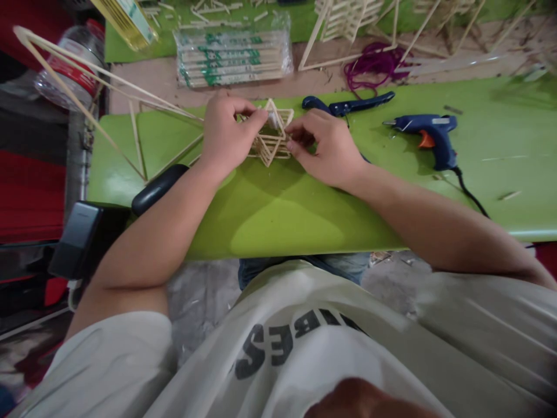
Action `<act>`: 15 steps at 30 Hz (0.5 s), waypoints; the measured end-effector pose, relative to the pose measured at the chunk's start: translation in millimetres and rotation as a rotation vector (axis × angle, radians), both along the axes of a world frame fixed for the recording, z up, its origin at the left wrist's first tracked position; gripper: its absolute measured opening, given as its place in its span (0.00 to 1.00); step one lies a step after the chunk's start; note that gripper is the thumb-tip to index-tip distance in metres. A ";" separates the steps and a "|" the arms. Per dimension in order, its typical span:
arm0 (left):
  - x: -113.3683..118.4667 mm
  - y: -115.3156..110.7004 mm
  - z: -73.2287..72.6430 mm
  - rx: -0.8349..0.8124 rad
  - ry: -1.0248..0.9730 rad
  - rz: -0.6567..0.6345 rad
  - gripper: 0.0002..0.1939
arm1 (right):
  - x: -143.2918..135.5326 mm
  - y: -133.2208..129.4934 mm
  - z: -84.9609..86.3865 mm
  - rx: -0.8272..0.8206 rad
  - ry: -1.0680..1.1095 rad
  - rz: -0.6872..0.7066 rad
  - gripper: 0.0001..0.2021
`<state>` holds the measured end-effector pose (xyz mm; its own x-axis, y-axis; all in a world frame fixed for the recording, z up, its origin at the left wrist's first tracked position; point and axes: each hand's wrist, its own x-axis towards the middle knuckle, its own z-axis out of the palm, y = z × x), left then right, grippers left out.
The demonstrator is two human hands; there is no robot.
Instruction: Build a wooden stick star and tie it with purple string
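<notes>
A small star-shaped frame of stacked wooden sticks (268,152) stands on the green tabletop between my hands. My left hand (228,130) grips its left side, with thumb and fingers closed near the upper sticks. At the right edge of the frame, the thumb and fingertips of my right hand (326,142) are pinched together against the sticks. Something pale and whitish shows inside the star, too blurred to name. Just behind my right hand lie dark blue-handled cutters (361,104). A blue glue gun (429,130) with an orange trigger rests farther right.
Plastic-wrapped chopsticks (235,58) lie behind my hands, with purple cord (372,67) to their right. A larger stick frame (139,139) and a black rounded object (159,188) are at left. Stick structures (348,20) stand at the back. A cable (472,191) trails from the glue gun.
</notes>
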<state>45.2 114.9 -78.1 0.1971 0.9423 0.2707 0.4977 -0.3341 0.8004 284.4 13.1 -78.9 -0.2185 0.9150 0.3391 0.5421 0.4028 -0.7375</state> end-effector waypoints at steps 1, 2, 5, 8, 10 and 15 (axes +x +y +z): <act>-0.2 1.4 -1.7 0.001 0.002 0.009 0.21 | -0.1 -0.2 0.2 0.001 -0.003 -0.001 0.11; -0.4 2.5 -3.2 0.009 0.006 0.018 0.21 | -0.1 -0.6 0.6 -0.001 -0.003 -0.002 0.10; -0.9 3.2 -5.2 0.039 0.029 0.025 0.20 | -0.4 -2.6 2.9 -0.016 0.005 -0.003 0.10; -0.7 0.9 -2.0 0.009 0.060 0.000 0.20 | -1.0 -4.3 4.9 -0.013 0.003 -0.003 0.10; 0.3 -0.6 2.1 -0.024 0.080 0.005 0.20 | -1.3 -4.8 5.4 0.004 -0.012 -0.005 0.09; 3.9 -1.3 7.8 -0.075 0.134 0.045 0.22 | -1.7 -4.7 4.0 0.038 -0.032 -0.002 0.08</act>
<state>49.1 113.6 -70.3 0.1840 0.9676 0.1731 0.6147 -0.2507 0.7478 282.7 8.4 -74.9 -0.2279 0.9021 0.3663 0.5662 0.4289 -0.7039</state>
